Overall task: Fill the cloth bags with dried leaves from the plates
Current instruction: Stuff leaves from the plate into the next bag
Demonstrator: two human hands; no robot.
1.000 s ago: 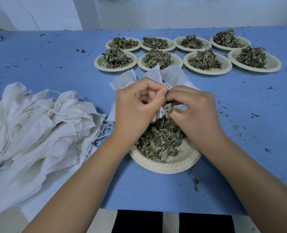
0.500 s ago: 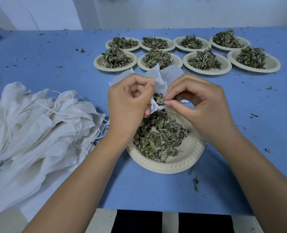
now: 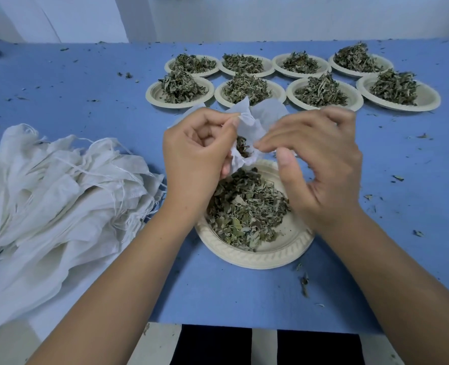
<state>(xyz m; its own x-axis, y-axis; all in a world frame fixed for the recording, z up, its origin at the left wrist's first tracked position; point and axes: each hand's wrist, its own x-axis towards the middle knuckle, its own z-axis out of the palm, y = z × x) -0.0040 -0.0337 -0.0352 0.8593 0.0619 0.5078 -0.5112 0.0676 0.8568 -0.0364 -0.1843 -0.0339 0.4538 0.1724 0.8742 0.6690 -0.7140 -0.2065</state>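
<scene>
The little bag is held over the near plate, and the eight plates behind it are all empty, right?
No. The head view shows the eight plates behind are not empty: each holds a heap of dried leaves. The rest stands: the left hand holds the little bag over the near plate.

An open white cloth bag (image 3: 255, 122), some leaves (image 3: 242, 148) inside, hangs over the near plate (image 3: 257, 258). Eight heaped plates (image 3: 155, 94) stand behind
</scene>
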